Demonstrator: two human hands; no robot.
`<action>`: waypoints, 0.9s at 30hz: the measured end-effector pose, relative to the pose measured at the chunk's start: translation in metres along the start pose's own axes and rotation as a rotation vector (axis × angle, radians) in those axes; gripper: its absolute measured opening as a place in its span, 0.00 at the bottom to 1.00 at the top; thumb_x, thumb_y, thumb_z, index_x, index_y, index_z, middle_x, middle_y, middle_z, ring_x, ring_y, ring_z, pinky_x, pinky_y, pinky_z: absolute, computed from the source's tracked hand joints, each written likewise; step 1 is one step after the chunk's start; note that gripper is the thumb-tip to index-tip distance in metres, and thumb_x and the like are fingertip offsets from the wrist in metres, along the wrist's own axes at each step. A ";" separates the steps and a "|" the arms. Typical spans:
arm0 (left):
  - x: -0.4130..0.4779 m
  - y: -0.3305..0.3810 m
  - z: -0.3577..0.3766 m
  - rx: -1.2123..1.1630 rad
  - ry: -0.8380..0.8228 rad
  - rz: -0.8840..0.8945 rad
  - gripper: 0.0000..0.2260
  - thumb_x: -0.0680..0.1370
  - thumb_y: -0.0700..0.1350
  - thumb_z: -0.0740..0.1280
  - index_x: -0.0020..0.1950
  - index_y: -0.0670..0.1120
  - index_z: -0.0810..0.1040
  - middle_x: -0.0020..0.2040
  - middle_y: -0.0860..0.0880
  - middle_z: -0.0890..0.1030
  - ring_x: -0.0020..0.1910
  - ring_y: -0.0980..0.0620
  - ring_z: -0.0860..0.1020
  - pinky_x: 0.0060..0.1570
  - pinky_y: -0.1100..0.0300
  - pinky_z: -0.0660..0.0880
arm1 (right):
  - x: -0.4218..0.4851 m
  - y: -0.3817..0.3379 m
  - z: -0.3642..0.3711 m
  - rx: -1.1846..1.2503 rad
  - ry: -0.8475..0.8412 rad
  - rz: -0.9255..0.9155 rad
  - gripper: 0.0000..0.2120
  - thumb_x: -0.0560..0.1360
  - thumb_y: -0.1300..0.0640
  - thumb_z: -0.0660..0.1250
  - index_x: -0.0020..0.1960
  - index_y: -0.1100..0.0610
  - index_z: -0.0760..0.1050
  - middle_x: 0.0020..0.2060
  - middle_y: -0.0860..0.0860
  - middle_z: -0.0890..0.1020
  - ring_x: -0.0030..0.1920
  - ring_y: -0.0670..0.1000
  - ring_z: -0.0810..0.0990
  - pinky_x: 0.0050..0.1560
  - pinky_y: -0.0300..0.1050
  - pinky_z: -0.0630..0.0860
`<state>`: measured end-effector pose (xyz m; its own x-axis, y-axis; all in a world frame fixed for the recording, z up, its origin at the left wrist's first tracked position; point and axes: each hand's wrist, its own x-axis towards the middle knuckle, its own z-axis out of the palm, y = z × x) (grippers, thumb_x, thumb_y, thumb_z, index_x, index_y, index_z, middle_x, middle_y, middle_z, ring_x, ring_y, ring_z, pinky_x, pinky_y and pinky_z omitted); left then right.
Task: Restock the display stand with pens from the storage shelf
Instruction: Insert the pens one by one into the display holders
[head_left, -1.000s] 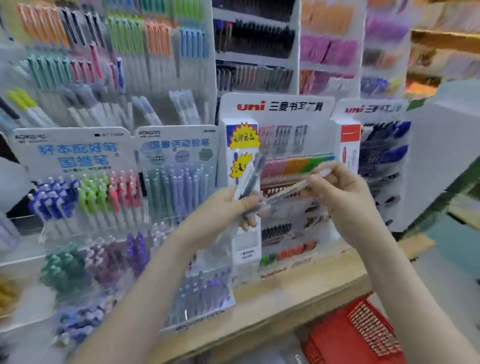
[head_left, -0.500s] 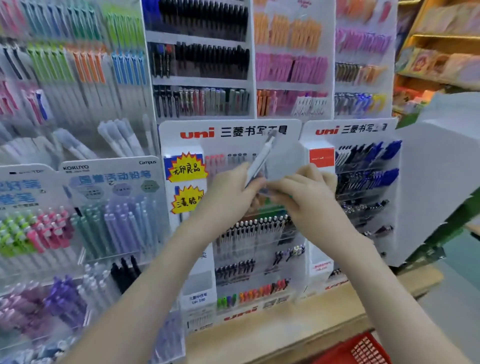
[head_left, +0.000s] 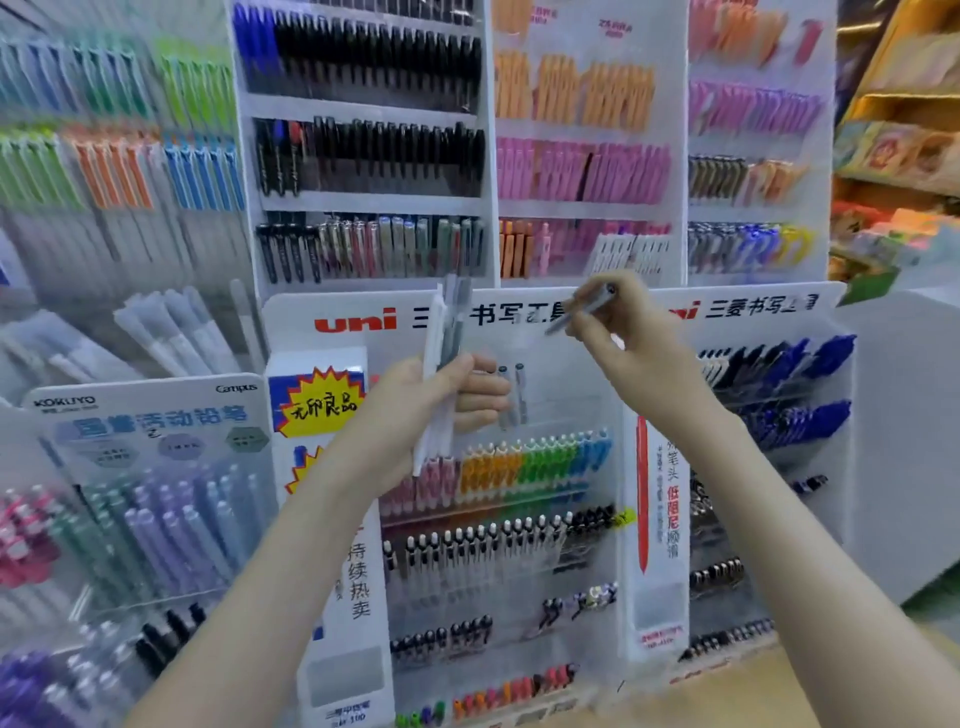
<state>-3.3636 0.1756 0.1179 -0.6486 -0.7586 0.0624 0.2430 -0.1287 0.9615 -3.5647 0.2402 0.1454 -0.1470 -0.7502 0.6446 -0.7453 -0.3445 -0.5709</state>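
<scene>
— Give me the wide view first.
— Wall racks (head_left: 363, 156) fill the back from nine o'clock round to two, with rows of black, orange and pink pens on white shelves. In front, dead centre, stands the white uni display stand (head_left: 358, 319). Its clear tiers step down toward six o'clock, onto a wooden counter (head_left: 727, 696).

— What's next to it?
— A Kokuyo stand (head_left: 150, 415) of pastel pencils sits just beside it at eight o'clock. A second uni stand (head_left: 769, 374) with blue pens is at three.

— And the person?
— Two bare arms reach up from six o'clock. The left hand (head_left: 415, 410) is in front of the top tier, fingers curled round a bundle of pens (head_left: 440, 343). They're white and grey, held upright, ends poking over the header toward twelve. The right hand (head_left: 628, 348) is at one o'clock from the left, apart from it. It pinches a single pen (head_left: 582, 307) between thumb and fingers. That pen slants, lower end pointing toward eight o'clock, in front of the header.

— Anything in that top tier?
— Two grey pens (head_left: 511, 395), upright, just beside the left fingers at their three o'clock. Below them, toward six, there's a rainbow row (head_left: 524, 462).
</scene>
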 end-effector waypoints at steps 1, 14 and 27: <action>0.001 -0.001 0.001 -0.009 0.015 0.003 0.10 0.80 0.43 0.60 0.53 0.39 0.78 0.43 0.42 0.85 0.42 0.49 0.84 0.45 0.58 0.82 | 0.003 0.004 0.003 -0.011 -0.067 -0.014 0.06 0.78 0.65 0.63 0.52 0.56 0.70 0.46 0.52 0.80 0.46 0.43 0.81 0.49 0.35 0.76; -0.008 -0.018 0.016 -0.081 0.111 0.034 0.10 0.80 0.42 0.59 0.50 0.39 0.78 0.40 0.44 0.84 0.38 0.50 0.83 0.39 0.62 0.81 | 0.023 0.036 0.024 -0.345 -0.601 0.009 0.10 0.77 0.58 0.63 0.58 0.56 0.70 0.54 0.52 0.82 0.54 0.52 0.79 0.57 0.54 0.74; -0.019 -0.025 0.010 -0.091 0.086 0.017 0.10 0.79 0.42 0.60 0.53 0.38 0.77 0.40 0.43 0.84 0.38 0.50 0.83 0.38 0.62 0.80 | 0.025 0.035 0.010 -0.102 -0.640 0.135 0.07 0.76 0.62 0.64 0.51 0.53 0.73 0.36 0.43 0.82 0.30 0.34 0.75 0.34 0.27 0.69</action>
<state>-3.3642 0.1993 0.0956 -0.5809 -0.8123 0.0512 0.3205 -0.1705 0.9318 -3.5883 0.2040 0.1360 0.1490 -0.9811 0.1233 -0.8098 -0.1926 -0.5541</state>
